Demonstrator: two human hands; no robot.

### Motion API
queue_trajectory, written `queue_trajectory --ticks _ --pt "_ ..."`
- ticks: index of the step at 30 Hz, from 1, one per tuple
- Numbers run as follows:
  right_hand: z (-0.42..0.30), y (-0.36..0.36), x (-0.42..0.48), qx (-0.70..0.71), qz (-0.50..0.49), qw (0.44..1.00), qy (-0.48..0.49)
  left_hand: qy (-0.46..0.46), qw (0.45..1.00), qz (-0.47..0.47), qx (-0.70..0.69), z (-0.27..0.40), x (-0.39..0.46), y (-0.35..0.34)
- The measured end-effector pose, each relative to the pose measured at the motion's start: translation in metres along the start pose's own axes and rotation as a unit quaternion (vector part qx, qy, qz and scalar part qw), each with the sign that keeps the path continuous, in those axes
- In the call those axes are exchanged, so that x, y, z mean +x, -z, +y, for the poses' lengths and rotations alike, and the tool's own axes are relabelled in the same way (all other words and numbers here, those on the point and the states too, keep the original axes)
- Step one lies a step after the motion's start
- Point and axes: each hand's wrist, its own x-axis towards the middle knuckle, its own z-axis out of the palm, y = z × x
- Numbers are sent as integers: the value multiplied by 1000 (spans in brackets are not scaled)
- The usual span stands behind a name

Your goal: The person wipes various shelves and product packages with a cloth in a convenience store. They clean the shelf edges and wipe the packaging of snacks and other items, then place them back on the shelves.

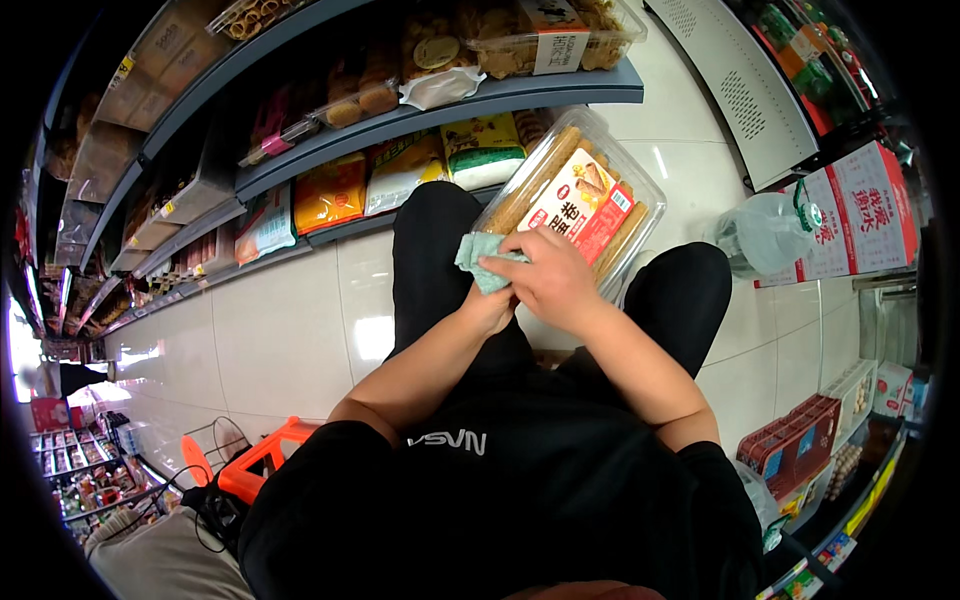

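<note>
A clear plastic container of egg rolls (566,199) with a printed label lies tilted between my black-trousered knees. At its near left corner is a folded pale green cloth (486,262). My right hand (551,274) presses over this cloth and the container's near edge, with its fingers closed on the cloth. Below the cloth, my left hand (491,306) is at the same corner. The cloth and my right hand cover most of its fingers, so its grip on the container is hidden.
Shelves (442,101) ahead hold packaged snacks and bagged goods (330,193). To the right are a large clear plastic bottle (765,232), a printed carton (862,214) and a brown crate (795,442). An orange plastic stool (262,465) stands behind on the left.
</note>
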Motion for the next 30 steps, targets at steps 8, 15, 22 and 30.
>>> queue_trajectory --ticks 8,15,22,30 --pt "101 57 37 -225 145 959 -88 6 999 -36 35 10 -3 -11" --pt "50 23 11 -141 120 975 -119 -8 999 -24 31 12 -7 -21" --pt "8 2 -21 -44 34 998 7 -16 999 -34 24 -3 1 7" --pt "77 56 -48 -179 163 949 -204 10 999 3 35 11 -5 -13"
